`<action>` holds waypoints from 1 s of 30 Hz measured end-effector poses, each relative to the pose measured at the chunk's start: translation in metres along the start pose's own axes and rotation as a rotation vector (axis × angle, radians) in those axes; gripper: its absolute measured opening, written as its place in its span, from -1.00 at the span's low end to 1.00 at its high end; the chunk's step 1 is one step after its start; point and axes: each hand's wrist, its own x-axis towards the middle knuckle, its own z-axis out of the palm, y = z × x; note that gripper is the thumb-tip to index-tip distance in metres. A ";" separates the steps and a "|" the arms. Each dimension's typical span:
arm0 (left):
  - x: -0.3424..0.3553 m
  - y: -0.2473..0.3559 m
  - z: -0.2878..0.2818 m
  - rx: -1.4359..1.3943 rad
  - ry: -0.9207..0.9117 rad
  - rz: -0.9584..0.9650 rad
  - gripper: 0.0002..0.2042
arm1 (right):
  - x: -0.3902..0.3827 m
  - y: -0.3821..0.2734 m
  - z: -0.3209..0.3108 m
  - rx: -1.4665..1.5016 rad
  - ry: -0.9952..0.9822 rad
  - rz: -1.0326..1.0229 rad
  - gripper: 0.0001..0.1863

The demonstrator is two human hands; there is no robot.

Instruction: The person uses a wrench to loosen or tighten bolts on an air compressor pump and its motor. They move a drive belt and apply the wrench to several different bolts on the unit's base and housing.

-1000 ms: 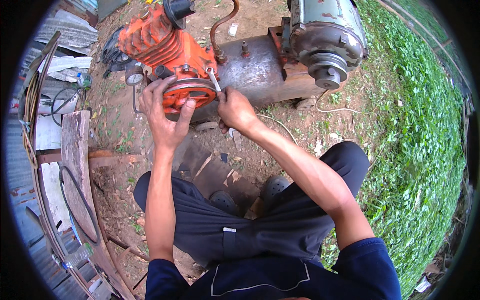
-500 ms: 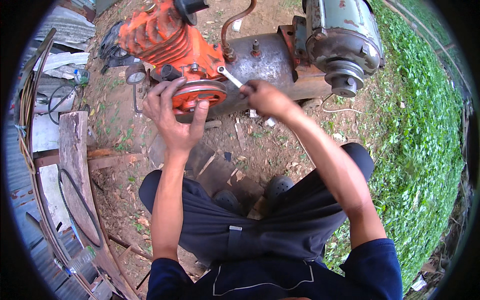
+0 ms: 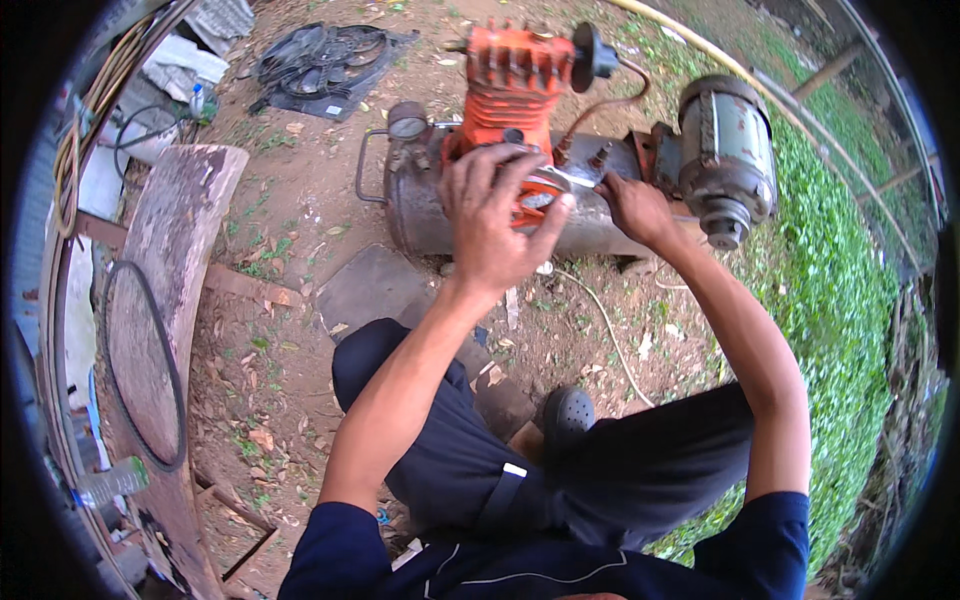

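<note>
My left hand (image 3: 488,215) grips the orange pulley wheel (image 3: 535,203) of an orange compressor head (image 3: 510,85), fingers over its top, thumb on its right side. My right hand (image 3: 632,208) holds a silver wrench (image 3: 583,182), angled leftward toward the fitting beside the wheel; the wrench's far end is partly hidden behind my left hand and wheel. The head sits on a rusty metal tank (image 3: 415,225) with a pressure gauge (image 3: 407,127) at left, a bent copper pipe and a grey electric motor (image 3: 730,145) with its own pulley at right.
A weathered plank (image 3: 185,210) with a black belt (image 3: 110,350), corrugated sheets and coiled hoses lie at left. A black coiled bundle (image 3: 320,65) rests on the dirt behind. Grass and a mesh fence (image 3: 860,120) run along the right. A pale cord snakes over the ground.
My right hand and the wrench have swung to the right and upward from beside the wheel. The view has turned, so the compressor now appears farther right, with more ground showing behind it.
</note>
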 end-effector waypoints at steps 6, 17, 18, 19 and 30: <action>0.004 0.032 0.004 -0.173 0.001 0.112 -0.89 | -0.020 -0.017 -0.005 0.198 0.103 0.159 -0.67; -0.006 0.059 0.039 -0.434 -0.233 -0.067 -0.79 | -0.051 -0.034 0.101 1.178 0.122 0.129 -0.78; -0.005 0.056 0.040 -0.417 -0.223 -0.077 -0.78 | -0.049 -0.050 0.099 1.233 0.159 0.166 -0.78; -0.004 0.053 0.039 -0.365 -0.193 -0.095 -0.70 | -0.044 -0.068 0.095 1.291 0.194 0.195 -0.79; 0.013 0.021 0.014 -0.131 0.044 0.032 -0.88 | -0.071 -0.103 0.039 1.636 0.117 0.542 -0.68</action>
